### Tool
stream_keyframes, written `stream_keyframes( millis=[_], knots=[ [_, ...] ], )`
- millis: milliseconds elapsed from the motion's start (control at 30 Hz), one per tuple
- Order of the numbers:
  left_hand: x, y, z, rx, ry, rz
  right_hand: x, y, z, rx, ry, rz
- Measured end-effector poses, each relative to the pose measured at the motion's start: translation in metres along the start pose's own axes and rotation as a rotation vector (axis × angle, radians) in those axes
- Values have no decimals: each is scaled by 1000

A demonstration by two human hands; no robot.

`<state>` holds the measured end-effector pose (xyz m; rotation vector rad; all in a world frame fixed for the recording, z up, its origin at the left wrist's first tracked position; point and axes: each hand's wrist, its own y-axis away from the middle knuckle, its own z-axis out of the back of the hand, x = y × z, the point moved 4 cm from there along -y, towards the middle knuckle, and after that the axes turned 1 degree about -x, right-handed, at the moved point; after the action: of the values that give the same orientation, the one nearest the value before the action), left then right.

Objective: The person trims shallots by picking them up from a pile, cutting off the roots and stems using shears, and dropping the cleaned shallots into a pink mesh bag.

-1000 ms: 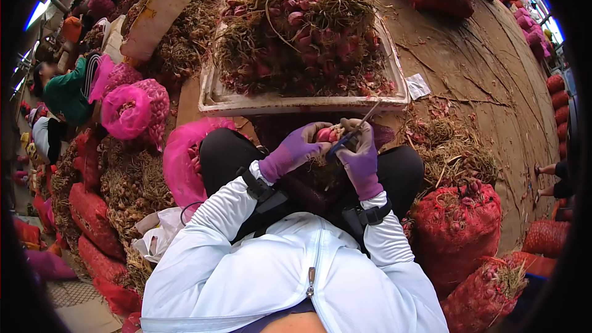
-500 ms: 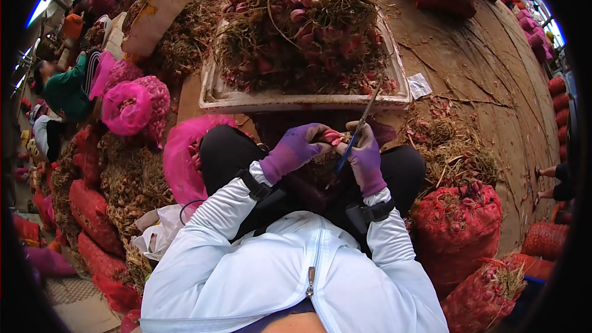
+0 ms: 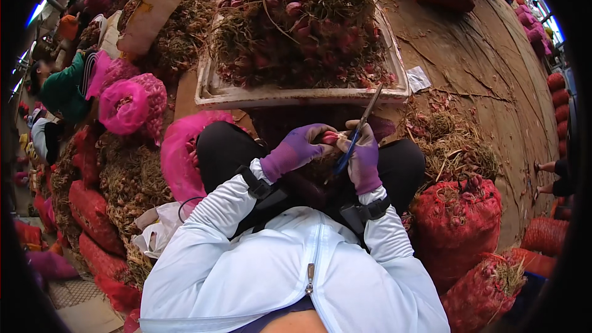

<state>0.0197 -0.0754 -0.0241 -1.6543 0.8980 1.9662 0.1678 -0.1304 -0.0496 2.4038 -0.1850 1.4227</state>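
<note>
Between thumb and fingers of our left hand (image 3: 297,150), we pinch a reddish bulb (image 3: 329,139); just right of it, our right hand (image 3: 365,155) grips a blue-handled tool (image 3: 353,143). Beyond both lies a white tray (image 3: 296,97).

A tray (image 3: 302,97) lies ahead of your knees (image 3: 229,148), a heap of bulbs and stalks (image 3: 302,37) in it. On your side of it, a single bulb (image 3: 329,138) sits between your left hand (image 3: 302,147) and right hand (image 3: 365,157), a cutting tool (image 3: 371,106) in the latter. A net bag (image 3: 177,157) lies by your left knee, a plastic bag (image 3: 165,225) nearer you; rightward, a stalk pile (image 3: 459,148) has a sack (image 3: 456,234) on its near side.
</note>
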Motion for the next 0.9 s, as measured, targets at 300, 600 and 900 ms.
stream_keyframes(
  millis=[300, 600, 900],
  knots=[
    [8, 1, 5, 262, 772, 7, 6, -2, 15, 8, -137, -110],
    [35, -1, -7, 56, 662, 148, 19, 7, -17, 6, 258, 144],
    [29, -2, -10, 110, 690, -10, 11, 6, 1, -4, -102, -52]
  ],
)
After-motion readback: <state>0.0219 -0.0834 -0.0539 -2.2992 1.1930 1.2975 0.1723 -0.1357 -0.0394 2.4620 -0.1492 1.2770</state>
